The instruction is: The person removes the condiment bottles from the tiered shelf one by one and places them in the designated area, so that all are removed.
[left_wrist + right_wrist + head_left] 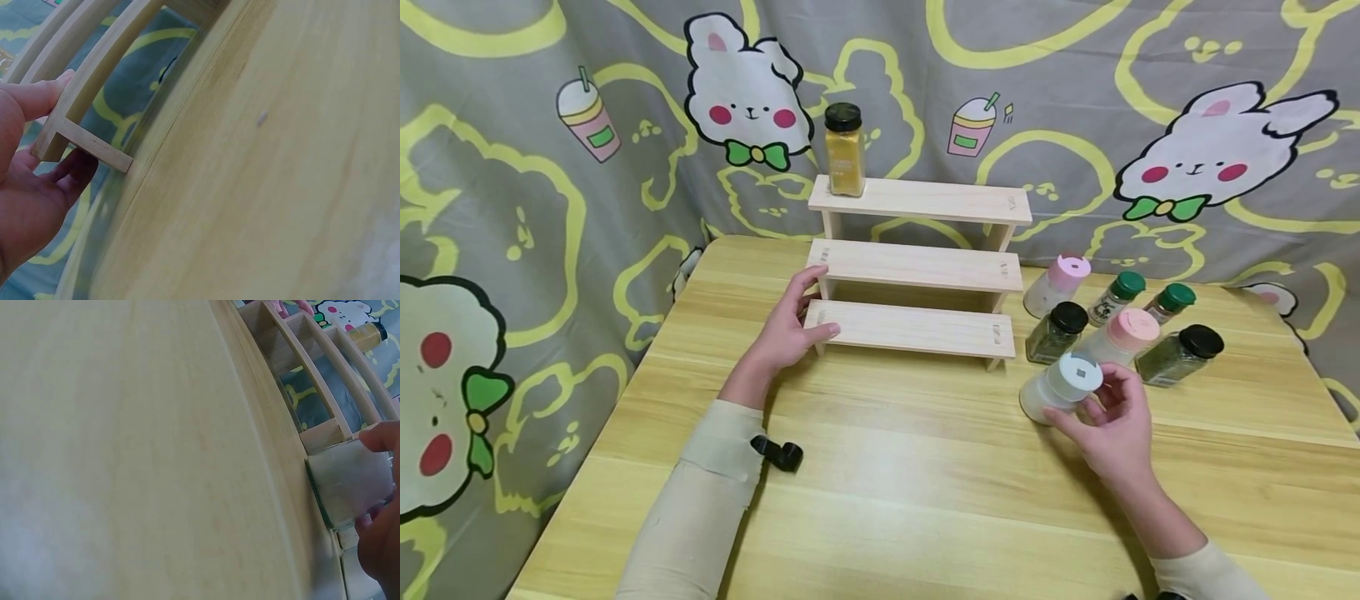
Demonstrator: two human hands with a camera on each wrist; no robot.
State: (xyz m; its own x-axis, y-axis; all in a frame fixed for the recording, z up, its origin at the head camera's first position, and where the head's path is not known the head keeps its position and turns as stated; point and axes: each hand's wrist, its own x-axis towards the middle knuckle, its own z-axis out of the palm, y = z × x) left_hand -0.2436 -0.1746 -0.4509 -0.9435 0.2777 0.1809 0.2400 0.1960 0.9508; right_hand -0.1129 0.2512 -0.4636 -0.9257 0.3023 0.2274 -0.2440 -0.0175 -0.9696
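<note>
A three-tier wooden step rack (917, 327) stands at the back of the table. My left hand (786, 327) grips its left end, and in the left wrist view the thumb lies on the rack's front board (87, 84) with fingers below it. On the right, my right hand (1116, 425) holds a clear seasoning jar with a white lid (1060, 387) between thumb and fingers. The right wrist view shows that jar's cloudy body (353, 478) close to the table; whether it touches the surface I cannot tell. A black-capped jar of yellow powder (846, 154) stands on the top tier's left end.
Several other jars cluster right of the rack: a purple-lidded jar (1060, 283), a pink-lidded jar (1127, 335), green-capped bottles (1116, 298) and black-capped jars of dried herbs (1054, 335), (1176, 358). A patterned grey curtain (910, 75) hangs behind the wooden table (880, 483).
</note>
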